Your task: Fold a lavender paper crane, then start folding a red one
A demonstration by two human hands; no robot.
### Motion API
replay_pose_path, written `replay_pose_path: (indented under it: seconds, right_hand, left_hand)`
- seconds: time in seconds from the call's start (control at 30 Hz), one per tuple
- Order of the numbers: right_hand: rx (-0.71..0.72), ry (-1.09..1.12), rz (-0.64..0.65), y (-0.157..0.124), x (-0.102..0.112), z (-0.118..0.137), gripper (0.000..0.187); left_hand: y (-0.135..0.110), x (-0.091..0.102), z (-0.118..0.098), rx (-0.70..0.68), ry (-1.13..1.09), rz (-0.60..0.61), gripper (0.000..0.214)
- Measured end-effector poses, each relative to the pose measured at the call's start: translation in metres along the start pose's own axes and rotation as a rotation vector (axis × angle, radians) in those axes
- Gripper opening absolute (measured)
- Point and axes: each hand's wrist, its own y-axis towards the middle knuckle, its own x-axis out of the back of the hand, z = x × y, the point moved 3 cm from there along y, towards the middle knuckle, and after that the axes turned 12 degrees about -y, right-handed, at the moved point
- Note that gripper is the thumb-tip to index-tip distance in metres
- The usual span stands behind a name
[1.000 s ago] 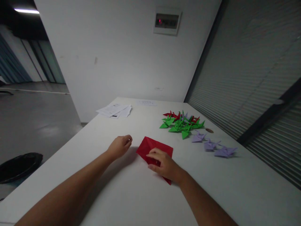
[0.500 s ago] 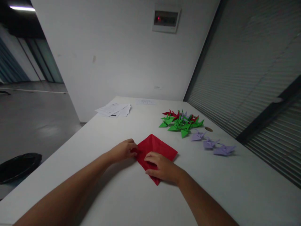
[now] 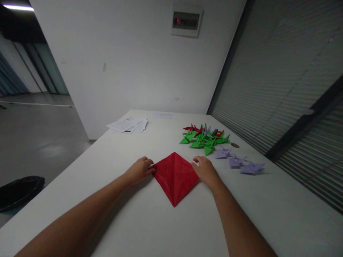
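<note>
A red paper square [image 3: 174,175] lies flat on the white table [image 3: 150,221], turned like a diamond with creases across it. My left hand [image 3: 139,170] rests at its left corner, fingers curled and pressing on the paper's tip. My right hand [image 3: 205,170] lies at its right corner, fingers bent and touching the edge. Neither hand lifts the paper.
Behind the paper sits a heap of green and red folded paper cranes [image 3: 205,138]. Three lilac cranes [image 3: 237,162] stand in a row to the right. White sheets [image 3: 127,125] lie at the far left corner. A slatted blind runs along the right side.
The red paper was turned and spread out flat into a diamond. My right hand slid off its top to the right corner; my left hand came onto the left corner.
</note>
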Motion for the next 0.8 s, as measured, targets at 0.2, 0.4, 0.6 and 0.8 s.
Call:
replay_pose_path:
  seconds: [0.2, 0.4, 0.6, 0.8]
  right_hand:
    - [-0.219, 0.081, 0.273, -0.002, -0.009, -0.015, 0.023]
    - [-0.386, 0.496, 0.380, -0.013, -0.016, -0.009, 0.012]
    - [-0.409, 0.759, 0.398, -0.015, -0.013, -0.011, 0.016]
    - [-0.368, 0.783, 0.357, -0.014, -0.010, -0.014, 0.012]
  left_hand:
    - [0.000, 0.000, -0.001, 0.069, -0.043, -0.019, 0.024]
    - [-0.005, 0.001, -0.004, 0.182, -0.132, -0.016, 0.027]
    - [-0.003, 0.004, 0.004, 0.252, -0.206, -0.023, 0.032]
    - [0.000, 0.013, 0.013, 0.245, -0.229, -0.091, 0.027]
